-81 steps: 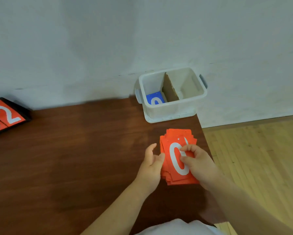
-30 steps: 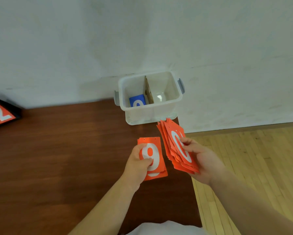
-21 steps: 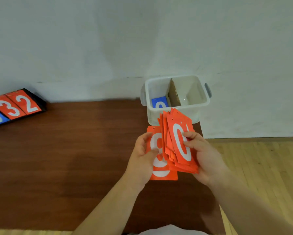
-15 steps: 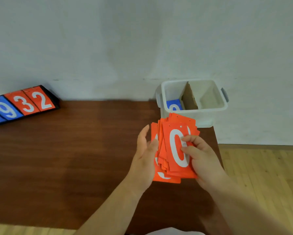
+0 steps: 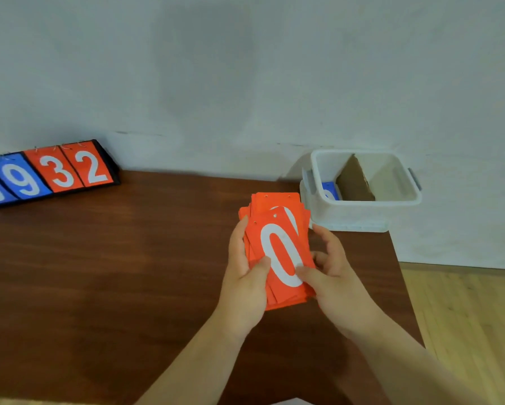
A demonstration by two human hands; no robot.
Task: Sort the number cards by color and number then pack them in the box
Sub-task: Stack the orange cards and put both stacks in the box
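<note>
Fingers (image 5: 237, 241) of the left hand (image 5: 245, 285) and right hand (image 5: 336, 276) are clamping the splayed orange number-card stack (image 5: 280, 252) above the table (image 5: 128, 258), near the divided plastic box (image 5: 347, 216); offset cards are probably threatening to slide out if either grip is loosening.

The 9 card that the left hand (image 5: 245, 276) held apart 1 s ago is back w/ the rest: one orange stack (image 5: 280, 252) now, 0 on top, gripped betw. both hands, left thumb on the 0 face, right hand (image 5: 336, 276) at the lower right edge (fan mostly closed up). View swung left: flip scoreboard (image 5: 49, 173) now shows 0 9 3 2, and the box (image 5: 362, 213) sits further right in frame.
</note>
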